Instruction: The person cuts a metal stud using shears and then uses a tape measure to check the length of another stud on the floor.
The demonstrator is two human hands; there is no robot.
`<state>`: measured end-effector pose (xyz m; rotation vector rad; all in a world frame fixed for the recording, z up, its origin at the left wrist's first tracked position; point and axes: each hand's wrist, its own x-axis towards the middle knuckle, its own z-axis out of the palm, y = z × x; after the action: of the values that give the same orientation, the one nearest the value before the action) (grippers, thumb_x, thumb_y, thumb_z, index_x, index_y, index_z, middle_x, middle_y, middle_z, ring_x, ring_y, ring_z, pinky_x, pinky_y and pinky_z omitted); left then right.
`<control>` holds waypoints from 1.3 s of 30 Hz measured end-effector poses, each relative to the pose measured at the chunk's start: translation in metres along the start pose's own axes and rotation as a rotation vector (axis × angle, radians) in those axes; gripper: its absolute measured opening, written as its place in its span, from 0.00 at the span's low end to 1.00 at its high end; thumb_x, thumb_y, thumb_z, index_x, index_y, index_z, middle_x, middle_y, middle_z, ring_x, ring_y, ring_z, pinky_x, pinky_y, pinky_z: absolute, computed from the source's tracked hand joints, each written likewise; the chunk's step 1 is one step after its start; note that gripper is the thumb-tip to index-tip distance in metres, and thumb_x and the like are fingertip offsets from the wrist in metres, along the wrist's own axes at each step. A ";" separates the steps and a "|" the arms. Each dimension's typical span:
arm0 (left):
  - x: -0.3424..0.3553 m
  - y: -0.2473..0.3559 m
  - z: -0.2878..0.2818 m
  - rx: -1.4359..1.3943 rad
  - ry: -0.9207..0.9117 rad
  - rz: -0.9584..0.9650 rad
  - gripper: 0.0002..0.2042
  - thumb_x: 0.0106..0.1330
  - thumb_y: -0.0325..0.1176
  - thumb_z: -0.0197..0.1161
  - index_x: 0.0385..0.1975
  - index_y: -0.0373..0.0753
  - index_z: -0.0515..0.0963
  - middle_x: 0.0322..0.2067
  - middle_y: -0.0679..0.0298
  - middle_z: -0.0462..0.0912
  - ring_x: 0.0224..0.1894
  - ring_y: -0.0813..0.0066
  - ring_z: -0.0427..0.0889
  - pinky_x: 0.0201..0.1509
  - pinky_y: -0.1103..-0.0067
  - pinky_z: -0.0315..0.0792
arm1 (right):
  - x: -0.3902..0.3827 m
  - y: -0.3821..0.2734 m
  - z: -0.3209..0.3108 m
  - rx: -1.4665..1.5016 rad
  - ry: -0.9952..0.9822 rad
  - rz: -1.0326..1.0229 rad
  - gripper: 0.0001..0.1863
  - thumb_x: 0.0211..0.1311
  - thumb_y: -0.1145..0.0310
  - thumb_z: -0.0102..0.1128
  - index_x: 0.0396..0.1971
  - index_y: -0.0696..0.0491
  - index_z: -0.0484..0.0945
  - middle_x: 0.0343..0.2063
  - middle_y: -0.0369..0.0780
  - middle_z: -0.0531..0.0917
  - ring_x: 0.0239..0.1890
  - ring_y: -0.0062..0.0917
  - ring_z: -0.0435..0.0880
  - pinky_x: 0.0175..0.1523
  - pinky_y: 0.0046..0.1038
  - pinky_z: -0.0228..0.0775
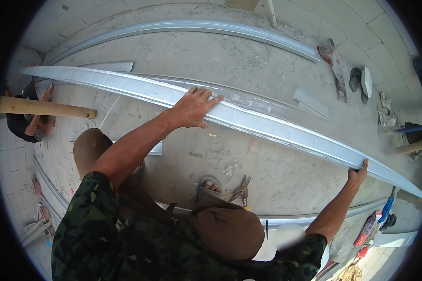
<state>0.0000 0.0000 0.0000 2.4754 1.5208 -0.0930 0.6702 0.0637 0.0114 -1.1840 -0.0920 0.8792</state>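
Note:
A long pale metal channel (267, 125) stretches diagonally across my view. My left hand (196, 107) grips it near the middle, fingers spread across to the far edge and thumb at the near edge. Farther right, my right hand (358, 171) grips the near edge, thumb on top. Another metal piece (246, 99) lies just behind the channel on the dusty floor. A pair of pliers or snips (240, 192) lies beside my sandaled foot (209, 187), below the channel.
A co-worker (26, 126) crouches at left behind a wooden pole (49, 105). A curved rail (183, 25) lies along the back wall. Short offcuts (309, 100), slippers (354, 79), plastic bags and blue-handled tools (387, 208) lie at right. More rails lie near me.

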 end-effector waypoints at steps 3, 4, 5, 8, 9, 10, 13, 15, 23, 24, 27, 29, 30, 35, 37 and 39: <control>0.012 0.011 0.036 0.029 -0.008 0.033 0.49 0.39 0.48 0.78 0.64 0.42 0.61 0.54 0.49 0.69 0.59 0.54 0.68 0.66 0.59 0.60 | -0.019 0.011 -0.014 -0.106 0.106 -0.017 0.25 0.62 0.61 0.61 0.55 0.58 0.71 0.52 0.46 0.74 0.56 0.38 0.73 0.62 0.43 0.65; 0.010 0.013 0.047 0.032 -0.012 0.036 0.48 0.40 0.47 0.78 0.64 0.42 0.61 0.54 0.49 0.69 0.58 0.54 0.68 0.66 0.60 0.61 | -0.022 0.019 -0.020 -0.172 0.144 -0.018 0.26 0.62 0.61 0.62 0.56 0.59 0.70 0.52 0.47 0.74 0.56 0.39 0.73 0.60 0.42 0.66; 0.010 0.014 0.057 0.023 -0.016 0.047 0.48 0.40 0.48 0.78 0.64 0.41 0.62 0.53 0.49 0.70 0.58 0.54 0.69 0.65 0.60 0.61 | -0.025 0.023 -0.026 -0.238 0.181 -0.020 0.28 0.61 0.60 0.62 0.56 0.61 0.69 0.52 0.49 0.73 0.56 0.41 0.73 0.59 0.42 0.67; 0.005 0.016 0.083 0.034 -0.016 0.070 0.46 0.40 0.48 0.78 0.62 0.41 0.64 0.51 0.51 0.71 0.56 0.55 0.70 0.63 0.61 0.62 | -0.071 0.052 -0.028 -0.695 0.317 -0.075 0.34 0.60 0.56 0.63 0.57 0.66 0.65 0.50 0.52 0.73 0.51 0.42 0.75 0.51 0.38 0.71; 0.012 0.023 0.092 0.036 0.031 0.096 0.45 0.41 0.48 0.77 0.62 0.41 0.64 0.49 0.52 0.72 0.54 0.57 0.71 0.62 0.61 0.63 | -0.074 0.046 -0.053 -0.862 0.241 -0.094 0.38 0.60 0.54 0.62 0.58 0.71 0.62 0.47 0.52 0.73 0.47 0.39 0.75 0.43 0.34 0.71; 0.009 0.019 0.101 0.059 0.061 0.093 0.44 0.42 0.48 0.77 0.61 0.41 0.65 0.48 0.53 0.72 0.53 0.58 0.72 0.61 0.62 0.64 | -0.105 0.074 -0.054 -0.916 0.195 -0.156 0.38 0.61 0.55 0.62 0.56 0.73 0.63 0.43 0.50 0.75 0.43 0.35 0.75 0.42 0.30 0.69; 0.016 0.024 0.123 0.072 -0.020 0.068 0.43 0.42 0.48 0.77 0.61 0.41 0.65 0.49 0.53 0.72 0.54 0.58 0.71 0.62 0.62 0.63 | -0.207 0.129 -0.096 -1.472 -0.146 -0.362 0.34 0.62 0.55 0.60 0.55 0.70 0.66 0.45 0.53 0.76 0.45 0.36 0.77 0.49 0.36 0.70; 0.015 0.017 0.125 0.088 -0.017 0.061 0.44 0.42 0.50 0.76 0.61 0.40 0.65 0.50 0.51 0.72 0.56 0.56 0.70 0.62 0.62 0.62 | -0.304 0.167 -0.104 -1.529 -0.359 -0.278 0.26 0.61 0.62 0.60 0.51 0.66 0.70 0.43 0.55 0.75 0.44 0.41 0.77 0.49 0.38 0.70; 0.023 0.024 0.117 0.092 0.003 0.122 0.44 0.42 0.52 0.75 0.60 0.39 0.65 0.49 0.50 0.73 0.56 0.55 0.70 0.63 0.63 0.61 | -0.445 0.236 -0.186 -1.931 -0.498 -0.002 0.26 0.53 0.67 0.60 0.53 0.59 0.66 0.44 0.50 0.72 0.49 0.47 0.71 0.51 0.46 0.66; 0.023 0.024 0.116 0.094 0.005 0.122 0.44 0.42 0.52 0.75 0.60 0.39 0.65 0.49 0.50 0.73 0.56 0.55 0.70 0.63 0.62 0.61 | -0.444 0.238 -0.187 -1.924 -0.473 -0.019 0.26 0.53 0.67 0.60 0.53 0.59 0.66 0.43 0.49 0.72 0.49 0.46 0.71 0.50 0.47 0.66; 0.022 0.024 0.112 0.092 -0.031 0.113 0.44 0.41 0.52 0.75 0.60 0.38 0.66 0.48 0.50 0.73 0.56 0.56 0.70 0.63 0.62 0.61 | -0.438 0.233 -0.184 -2.034 -0.344 -0.154 0.25 0.54 0.68 0.59 0.51 0.58 0.66 0.42 0.48 0.71 0.48 0.45 0.71 0.50 0.47 0.65; 0.019 0.022 0.111 0.102 -0.028 0.107 0.44 0.41 0.51 0.75 0.60 0.38 0.66 0.48 0.50 0.73 0.56 0.56 0.70 0.63 0.62 0.61 | -0.432 0.229 -0.187 -2.115 -0.287 -0.283 0.20 0.55 0.69 0.58 0.46 0.58 0.67 0.41 0.49 0.70 0.44 0.47 0.73 0.47 0.45 0.68; 0.018 0.020 0.113 0.111 -0.006 0.108 0.44 0.42 0.51 0.75 0.60 0.39 0.66 0.48 0.50 0.74 0.56 0.56 0.70 0.63 0.62 0.61 | -0.428 0.232 -0.200 -2.064 -0.353 -0.211 0.18 0.55 0.69 0.58 0.44 0.58 0.68 0.40 0.50 0.70 0.43 0.48 0.73 0.45 0.45 0.69; 0.022 0.027 0.117 0.116 -0.001 0.114 0.43 0.43 0.50 0.75 0.60 0.39 0.66 0.48 0.51 0.74 0.56 0.56 0.70 0.63 0.62 0.61 | -0.419 0.239 -0.232 -1.782 -0.485 -0.201 0.11 0.56 0.71 0.57 0.34 0.60 0.68 0.32 0.51 0.70 0.33 0.49 0.75 0.36 0.45 0.70; 0.019 0.026 0.115 0.114 -0.011 0.111 0.42 0.43 0.50 0.75 0.60 0.39 0.66 0.48 0.51 0.74 0.56 0.56 0.70 0.63 0.62 0.62 | -0.418 0.229 -0.221 -1.676 -0.472 -0.046 0.11 0.55 0.69 0.59 0.32 0.59 0.69 0.27 0.48 0.71 0.28 0.44 0.74 0.34 0.42 0.69; 0.016 0.024 0.112 0.109 -0.005 0.103 0.40 0.44 0.46 0.75 0.59 0.38 0.67 0.47 0.52 0.74 0.55 0.58 0.71 0.62 0.63 0.63 | -0.413 0.211 -0.197 -1.555 -0.436 0.319 0.13 0.55 0.66 0.62 0.30 0.58 0.70 0.20 0.44 0.71 0.22 0.35 0.72 0.31 0.37 0.69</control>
<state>0.0365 -0.0226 -0.1072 2.6306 1.4193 -0.1681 0.3727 -0.3299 -0.0926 -2.4371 -1.1261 1.3691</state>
